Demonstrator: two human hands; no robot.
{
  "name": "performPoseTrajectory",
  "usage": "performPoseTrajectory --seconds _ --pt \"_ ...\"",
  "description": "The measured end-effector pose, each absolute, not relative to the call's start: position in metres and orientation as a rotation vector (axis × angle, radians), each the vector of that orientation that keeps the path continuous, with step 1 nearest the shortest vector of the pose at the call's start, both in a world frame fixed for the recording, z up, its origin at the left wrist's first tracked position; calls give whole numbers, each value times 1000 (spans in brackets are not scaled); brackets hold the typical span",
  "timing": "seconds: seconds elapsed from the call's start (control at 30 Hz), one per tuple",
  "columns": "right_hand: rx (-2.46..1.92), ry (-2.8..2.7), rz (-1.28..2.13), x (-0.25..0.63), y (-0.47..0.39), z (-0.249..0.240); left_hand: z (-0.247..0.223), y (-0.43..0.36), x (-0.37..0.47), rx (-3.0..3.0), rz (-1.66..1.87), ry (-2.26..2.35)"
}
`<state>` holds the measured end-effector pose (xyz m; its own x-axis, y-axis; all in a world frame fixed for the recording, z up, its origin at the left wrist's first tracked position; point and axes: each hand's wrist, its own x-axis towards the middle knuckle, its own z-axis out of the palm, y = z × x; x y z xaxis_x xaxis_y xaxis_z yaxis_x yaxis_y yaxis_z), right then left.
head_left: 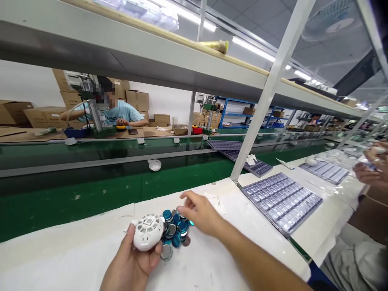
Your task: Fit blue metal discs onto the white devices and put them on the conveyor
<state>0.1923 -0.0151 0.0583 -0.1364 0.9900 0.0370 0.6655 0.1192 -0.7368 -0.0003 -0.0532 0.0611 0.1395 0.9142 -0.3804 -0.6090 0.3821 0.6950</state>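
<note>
My left hand (130,262) holds a white, rounded plastic housing (147,238), its vented face with a ring of slots turned up toward me. Just right of it, a heap of small round discs (176,229) lies on the white table covering, some shiny blue and others silver-grey. Over the back right side of this heap is my right hand (200,211), with thumb and forefinger curved and apart. Nothing shows between those fingers. The thumb tip is close to the discs, and I cannot tell whether it touches one.
A compartmented plastic tray (283,202) lies to the right, beside a white shelf post (257,117). Beyond the table runs a green conveyor belt (115,184) carrying a white part (154,165). A co-worker (121,111) sits across it; another person's hands (371,165) are at far right.
</note>
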Motion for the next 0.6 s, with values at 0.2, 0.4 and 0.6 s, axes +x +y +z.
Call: performPoseTrajectory --seconds 0.2,0.4,0.6 --pt "-1942 -2057 688 228 -4 40 57 -53 -1 396 1162 891" --pt "-1880 -2071 714 222 -5 36 54 -59 0 492 1142 869" --pt "-1537 -2090 1014 230 -16 58 54 -60 2 566 1166 878"
